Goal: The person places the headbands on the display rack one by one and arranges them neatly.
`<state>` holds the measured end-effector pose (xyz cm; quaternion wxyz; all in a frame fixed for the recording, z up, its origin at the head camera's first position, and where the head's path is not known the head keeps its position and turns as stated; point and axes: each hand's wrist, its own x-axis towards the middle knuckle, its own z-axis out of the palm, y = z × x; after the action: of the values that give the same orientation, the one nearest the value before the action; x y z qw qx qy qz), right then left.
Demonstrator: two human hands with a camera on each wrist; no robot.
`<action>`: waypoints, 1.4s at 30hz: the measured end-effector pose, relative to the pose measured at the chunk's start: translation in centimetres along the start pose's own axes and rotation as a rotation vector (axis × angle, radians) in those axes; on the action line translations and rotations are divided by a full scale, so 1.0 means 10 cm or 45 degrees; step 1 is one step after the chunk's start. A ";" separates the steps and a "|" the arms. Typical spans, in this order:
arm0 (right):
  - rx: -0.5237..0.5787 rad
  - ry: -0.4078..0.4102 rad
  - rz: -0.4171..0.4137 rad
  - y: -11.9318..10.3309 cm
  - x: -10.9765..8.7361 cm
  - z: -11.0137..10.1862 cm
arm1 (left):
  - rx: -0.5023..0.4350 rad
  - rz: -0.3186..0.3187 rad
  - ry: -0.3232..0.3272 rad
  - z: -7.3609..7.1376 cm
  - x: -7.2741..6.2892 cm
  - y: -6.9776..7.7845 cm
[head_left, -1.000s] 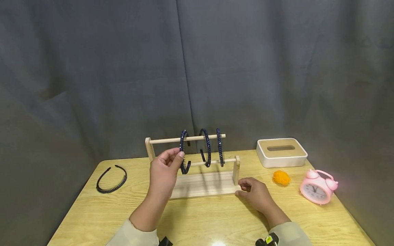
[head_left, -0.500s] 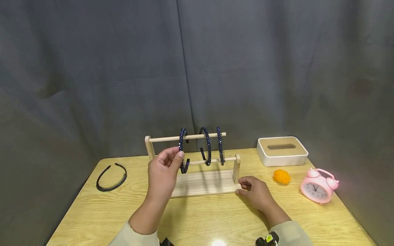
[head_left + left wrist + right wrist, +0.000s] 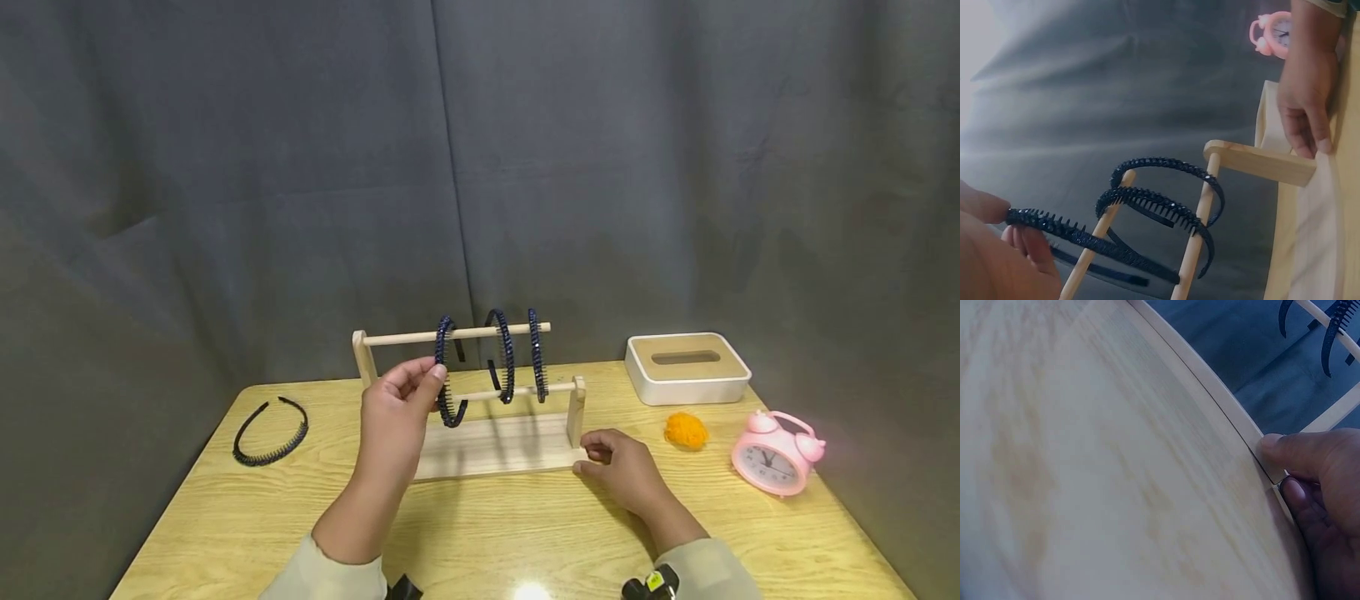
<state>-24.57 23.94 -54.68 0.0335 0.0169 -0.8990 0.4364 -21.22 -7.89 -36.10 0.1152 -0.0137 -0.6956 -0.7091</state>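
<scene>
Between thumb and fingers, my left hand (image 3: 396, 417) pinches a dark, beaded headband (image 3: 441, 354) with comb teeth. This headband hangs around the upper rod of a wooden two-rod rack (image 3: 502, 446); in the left wrist view its far end is by the lower rod. Farther right, a middle headband (image 3: 508, 362) and an end headband (image 3: 536, 358) sit on the rods, apart from each other. My right hand (image 3: 622, 473) holds the right front corner of the rack's base, thumb in front, as the right wrist view shows (image 3: 1329, 481).
Another toothed headband (image 3: 272, 458) lies on the table at the left. To the right are a white tissue box (image 3: 686, 392) with a wooden lid, an orange fuzzy ball (image 3: 686, 432) and a pink alarm clock (image 3: 772, 462). A grey curtain (image 3: 600, 167) hangs behind.
The headband in my left hand has dipped slightly and its lower end has turned a little. My right hand stays at the rack's corner.
</scene>
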 end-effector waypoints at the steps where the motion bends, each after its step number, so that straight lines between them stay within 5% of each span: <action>1: 0.002 -0.002 -0.002 0.00 0.00 0.00 | -0.015 -0.011 -0.008 0.00 0.02 0.00; 9: 0.000 0.001 0.006 -0.02 0.00 0.00 | -0.009 -0.098 -0.032 0.05 0.13 -0.02; 18: -0.005 0.010 0.012 -0.03 -0.01 0.00 | 0.107 -0.094 -0.040 0.15 0.10 -0.24; 29: -0.012 -0.004 0.009 -0.03 -0.02 0.00 | 0.273 0.020 -0.122 0.22 0.11 -0.50; 42: -0.009 0.011 0.003 -0.01 -0.01 0.00 | 0.377 0.162 -0.007 0.24 0.19 -0.66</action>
<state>-24.42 23.84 -54.62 0.0369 0.0139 -0.9004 0.4332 -24.56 -5.75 -42.16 0.1589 -0.0426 -0.7905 -0.5899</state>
